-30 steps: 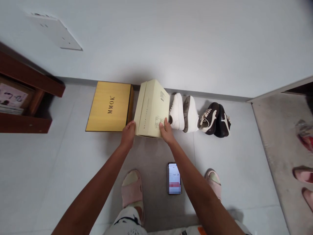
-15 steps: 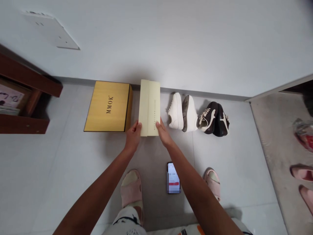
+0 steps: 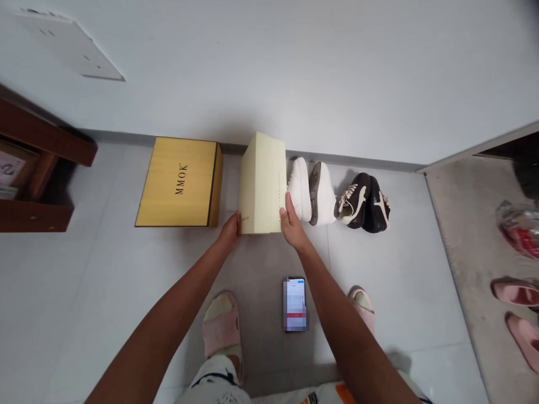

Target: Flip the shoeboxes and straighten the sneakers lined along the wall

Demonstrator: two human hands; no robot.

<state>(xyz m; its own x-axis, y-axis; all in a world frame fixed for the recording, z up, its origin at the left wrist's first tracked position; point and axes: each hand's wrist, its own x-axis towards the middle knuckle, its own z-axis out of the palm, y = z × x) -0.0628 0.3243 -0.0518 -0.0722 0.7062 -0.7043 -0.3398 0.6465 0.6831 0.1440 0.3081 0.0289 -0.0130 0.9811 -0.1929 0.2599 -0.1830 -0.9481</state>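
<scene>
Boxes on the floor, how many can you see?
2. The gold MMOK box is on the left. The cream box is to its right, between the left hand and the right hand. More could be out of view.

We read MMOK (image 3: 180, 179) in black capitals on the lid of the gold box (image 3: 177, 205), a line of tiny print along the cream box (image 3: 261, 182) too small for us, a phone screen (image 3: 295, 306) blurred into pixels
</scene>
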